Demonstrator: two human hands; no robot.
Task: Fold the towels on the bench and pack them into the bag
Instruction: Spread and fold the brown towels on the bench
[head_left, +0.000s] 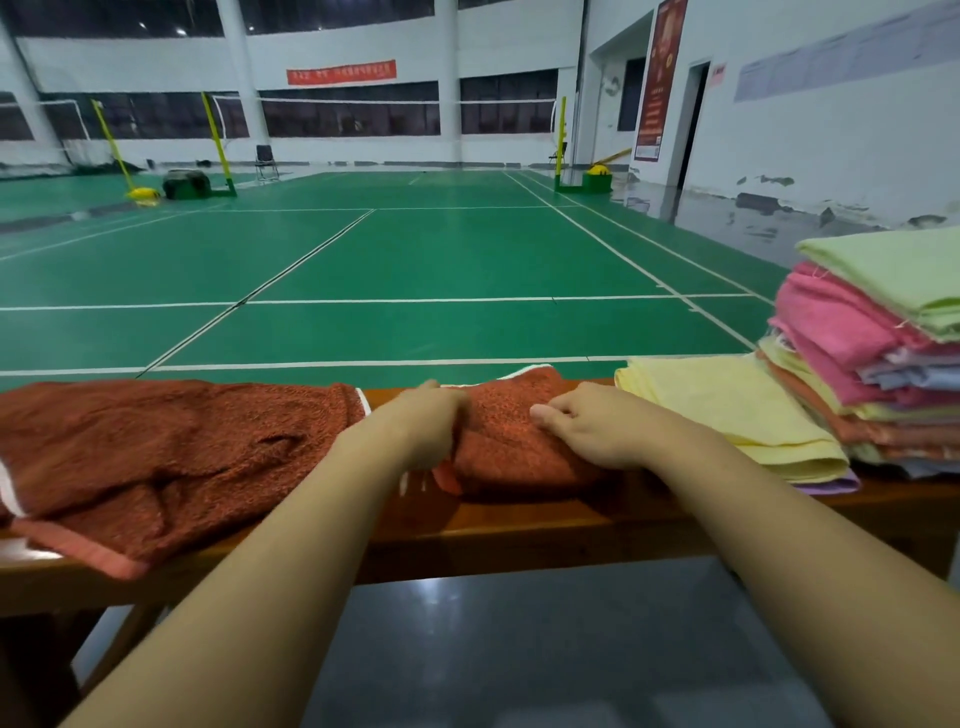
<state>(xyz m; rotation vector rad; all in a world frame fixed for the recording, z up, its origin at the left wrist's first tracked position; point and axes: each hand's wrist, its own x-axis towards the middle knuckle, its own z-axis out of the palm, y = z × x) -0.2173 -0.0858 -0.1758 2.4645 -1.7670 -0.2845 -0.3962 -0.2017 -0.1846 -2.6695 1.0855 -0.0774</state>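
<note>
I am in the folding step; my left hand (426, 421) and right hand (592, 428) both grip with curled fingers the red towel (509, 441) in the middle of the desk (519, 530); next I must finish the fold flat; no bag visible.

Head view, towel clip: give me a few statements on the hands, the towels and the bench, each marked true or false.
1. Both hands grip the small rust-brown towel. True: left hand and right hand curl their fingers into it.
2. A second rust-brown towel lies spread at the left of the bench. True.
3. The yellow towel is under the left hand. False: it lies to the right of the right hand, untouched.
4. The stack of folded towels is topped by a pink one. False: a light green one is on top.
5. A bag stands on the bench. False: none is in view.
</note>
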